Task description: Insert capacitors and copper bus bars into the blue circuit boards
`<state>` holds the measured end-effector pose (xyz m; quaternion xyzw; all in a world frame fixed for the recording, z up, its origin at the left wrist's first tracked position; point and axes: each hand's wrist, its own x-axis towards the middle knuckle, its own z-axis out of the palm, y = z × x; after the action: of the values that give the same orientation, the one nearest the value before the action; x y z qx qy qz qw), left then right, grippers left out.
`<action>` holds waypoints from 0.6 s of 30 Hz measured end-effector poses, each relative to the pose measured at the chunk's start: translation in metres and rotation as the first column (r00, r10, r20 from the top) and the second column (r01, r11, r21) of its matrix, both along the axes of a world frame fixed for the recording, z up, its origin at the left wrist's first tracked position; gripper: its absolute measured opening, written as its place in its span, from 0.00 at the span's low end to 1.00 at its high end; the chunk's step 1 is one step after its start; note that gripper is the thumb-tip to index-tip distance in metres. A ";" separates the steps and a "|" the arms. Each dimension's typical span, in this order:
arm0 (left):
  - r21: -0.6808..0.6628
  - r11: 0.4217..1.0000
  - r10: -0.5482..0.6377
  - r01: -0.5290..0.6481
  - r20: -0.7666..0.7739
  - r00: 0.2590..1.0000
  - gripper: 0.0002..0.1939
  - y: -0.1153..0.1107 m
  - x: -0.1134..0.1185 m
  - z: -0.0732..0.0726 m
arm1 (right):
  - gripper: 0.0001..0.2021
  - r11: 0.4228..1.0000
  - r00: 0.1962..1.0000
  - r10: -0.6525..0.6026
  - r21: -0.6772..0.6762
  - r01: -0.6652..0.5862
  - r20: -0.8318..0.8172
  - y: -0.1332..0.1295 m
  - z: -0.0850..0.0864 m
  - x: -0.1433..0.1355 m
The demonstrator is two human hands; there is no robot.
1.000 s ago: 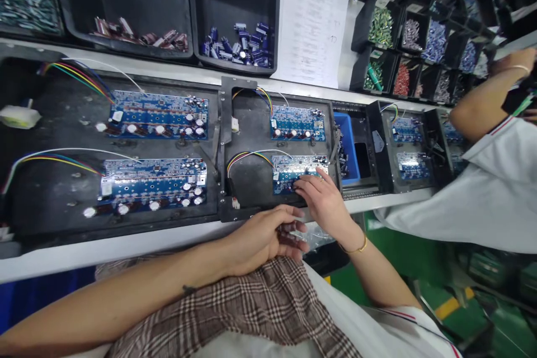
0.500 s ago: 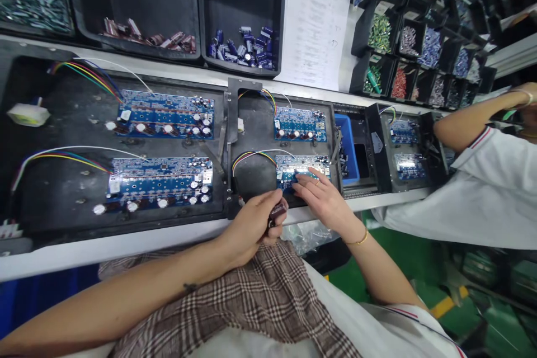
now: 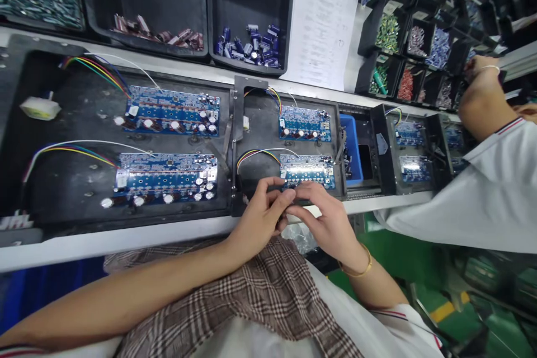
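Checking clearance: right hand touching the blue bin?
Apart. The head view shows the dark tray edge between the right hand and the blue bin.

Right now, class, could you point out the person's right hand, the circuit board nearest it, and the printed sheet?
Right hand point(image 3: 328, 217), head view: back of the hand.
Circuit board point(image 3: 306, 167), head view: middle of its visible face.
Printed sheet point(image 3: 322, 25), head view: middle of the page.

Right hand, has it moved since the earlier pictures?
Yes. Against the circuit board nearest it, the right hand has drawn back from over the board to its near edge, beside the left hand.
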<state>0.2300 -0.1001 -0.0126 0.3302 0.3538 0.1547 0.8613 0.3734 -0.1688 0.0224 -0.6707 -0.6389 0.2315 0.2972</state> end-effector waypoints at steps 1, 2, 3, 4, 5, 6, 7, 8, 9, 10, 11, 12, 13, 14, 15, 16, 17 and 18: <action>0.000 1.000 0.016 -0.016 -0.003 1.000 0.21 0.002 -0.001 0.001 | 0.08 1.000 0.999 -0.023 0.012 0.022 0.037 0.000 -0.004 0.003; -0.001 0.999 0.036 -0.036 -0.010 0.999 0.19 0.005 -0.002 0.002 | 0.08 0.999 0.994 -0.045 0.029 0.042 0.097 0.001 -0.009 0.007; -0.002 0.998 0.060 -0.060 -0.023 0.998 0.17 0.009 -0.003 0.004 | 0.07 0.998 0.983 -0.056 0.039 0.050 0.174 0.001 -0.014 0.010; 0.000 0.996 0.089 -0.089 -0.041 0.995 0.15 0.015 -0.006 0.007 | 0.08 0.998 0.966 -0.050 0.035 0.043 0.255 0.001 -0.020 0.013; 0.008 0.993 0.119 -0.118 -0.060 0.991 0.13 0.021 -0.010 0.009 | 0.08 0.999 0.945 -0.030 0.020 0.025 0.324 0.002 -0.026 0.015; 0.023 0.989 0.148 -0.147 -0.076 0.986 0.12 0.028 -0.014 0.011 | 0.09 1.000 0.929 -0.004 -0.001 0.005 0.371 0.002 -0.033 0.017; 0.045 0.984 0.178 -0.175 -0.087 0.980 0.11 0.035 -0.018 0.014 | 0.10 1.000 0.918 0.022 -0.023 -0.014 0.396 0.002 -0.038 0.018; 0.074 0.977 0.207 -0.201 -0.094 0.974 0.10 0.043 -0.023 0.016 | 0.10 0.999 0.913 0.040 -0.037 -0.027 0.405 0.002 -0.043 0.018; 0.109 0.969 0.231 -0.220 -0.100 0.968 0.10 0.051 -0.028 0.018 | 0.10 0.999 0.911 0.048 -0.044 -0.032 0.409 0.002 -0.046 0.018; 0.150 0.961 0.248 -0.232 -0.103 0.963 0.09 0.059 -0.032 0.020 | 0.11 0.998 0.912 0.053 -0.048 -0.037 0.407 0.003 -0.049 0.018; 0.197 0.951 0.263 -0.239 -0.106 0.959 0.08 0.067 -0.035 0.022 | 0.11 0.998 0.914 0.058 -0.052 -0.041 0.402 0.003 -0.050 0.018; 0.251 0.936 0.280 -0.246 -0.109 0.954 0.08 0.076 -0.037 0.025 | 0.11 0.997 0.916 0.065 -0.057 -0.046 0.395 0.003 -0.050 0.017; 0.314 0.916 0.297 -0.249 -0.113 0.948 0.07 0.087 -0.038 0.027 | 0.10 0.997 0.920 0.073 -0.063 -0.053 0.386 0.003 -0.049 0.017; 0.384 0.889 0.315 -0.250 -0.115 0.942 0.07 0.101 -0.037 0.030 | 0.10 0.996 0.923 0.082 -0.069 -0.060 0.376 0.004 -0.048 0.018; 0.460 0.850 0.342 -0.257 -0.112 0.933 0.06 0.117 -0.035 0.032 | 0.10 0.995 0.926 0.090 -0.075 -0.067 0.368 0.004 -0.047 0.018; 0.534 0.804 0.370 -0.261 -0.107 0.923 0.06 0.138 -0.031 0.035 | 0.10 0.994 0.927 0.098 -0.083 -0.073 0.363 0.004 -0.046 0.018; 0.607 0.746 0.407 -0.274 -0.090 0.909 0.05 0.162 -0.027 0.038 | 0.10 0.993 0.926 0.107 -0.091 -0.079 0.361 0.004 -0.045 0.018; 0.666 0.682 0.456 -0.303 -0.063 0.888 0.05 0.189 -0.021 0.042 | 0.10 0.991 0.925 0.117 -0.100 -0.086 0.362 0.005 -0.044 0.018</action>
<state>0.2086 0.0893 0.0291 0.5369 0.4351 0.4037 0.5995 0.3913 -0.1641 -0.0212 -0.6798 -0.7069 0.1433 0.1327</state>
